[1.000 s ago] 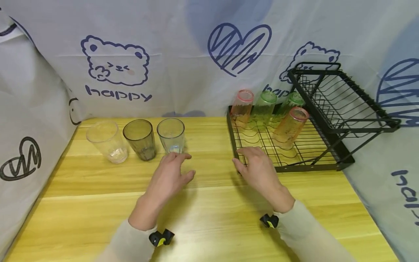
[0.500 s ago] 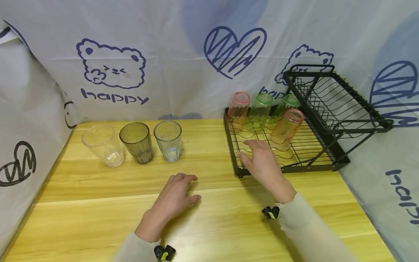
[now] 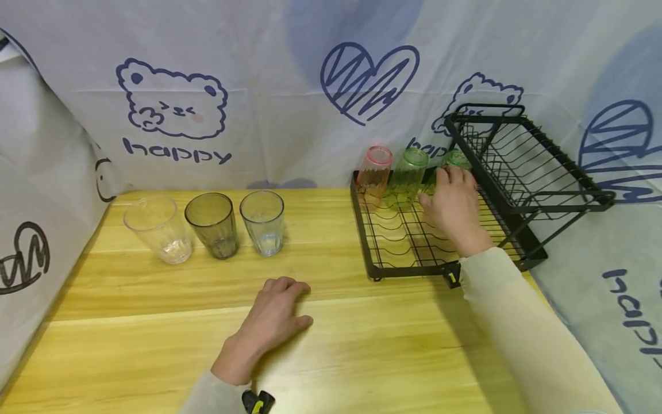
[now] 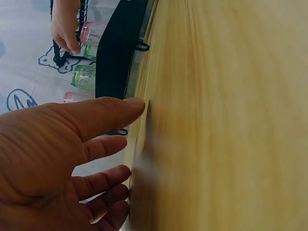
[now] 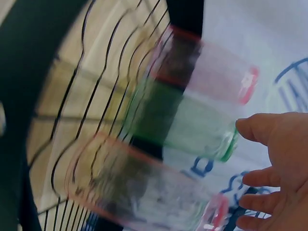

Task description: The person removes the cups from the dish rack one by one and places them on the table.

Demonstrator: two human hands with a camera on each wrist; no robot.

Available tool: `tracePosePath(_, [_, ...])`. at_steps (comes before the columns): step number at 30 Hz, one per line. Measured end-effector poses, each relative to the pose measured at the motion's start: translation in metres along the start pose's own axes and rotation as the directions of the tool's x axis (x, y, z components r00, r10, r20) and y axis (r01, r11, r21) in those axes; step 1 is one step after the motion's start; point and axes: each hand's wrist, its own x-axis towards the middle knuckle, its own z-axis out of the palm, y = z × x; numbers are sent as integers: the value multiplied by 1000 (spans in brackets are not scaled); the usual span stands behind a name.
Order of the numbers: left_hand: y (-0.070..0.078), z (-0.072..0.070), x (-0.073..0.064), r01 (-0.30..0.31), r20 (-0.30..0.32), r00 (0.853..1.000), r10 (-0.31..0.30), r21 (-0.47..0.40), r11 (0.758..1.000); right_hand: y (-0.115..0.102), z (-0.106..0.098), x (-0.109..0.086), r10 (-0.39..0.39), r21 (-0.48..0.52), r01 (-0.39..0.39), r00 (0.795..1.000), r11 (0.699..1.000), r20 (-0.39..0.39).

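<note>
Right hand over the black rack, thumb and fingers parted, gripping nothing; the near pink glass stands upended there, long axis rising towards it; left hand, empty, loosely spread, well away

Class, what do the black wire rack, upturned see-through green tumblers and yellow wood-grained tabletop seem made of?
Black wire rack: probably coated metal; thin rods, satin look. Green tumblers: glass or clear plastic; transparent, glossy highlights. Yellow tabletop: wood or printed laminate; grain streaks, soft sheen.
</note>
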Motion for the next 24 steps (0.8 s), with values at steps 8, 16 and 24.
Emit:
tracePosePath(8, [-1, 1, -1, -11, 0, 1000, 11, 6, 1000, 22, 3, 25, 271, -8, -278, 929, 960, 251])
tracePosePath(16, [-1, 0, 0, -13, -6, 1000, 13, 12, 1000, 27, 0, 36, 351, 37, -385, 873, 922, 338])
tracePosePath(24, [-2, 0, 0, -9, 3, 1000, 9, 18, 1000, 31, 2, 37, 370, 78, -425, 853, 902, 369])
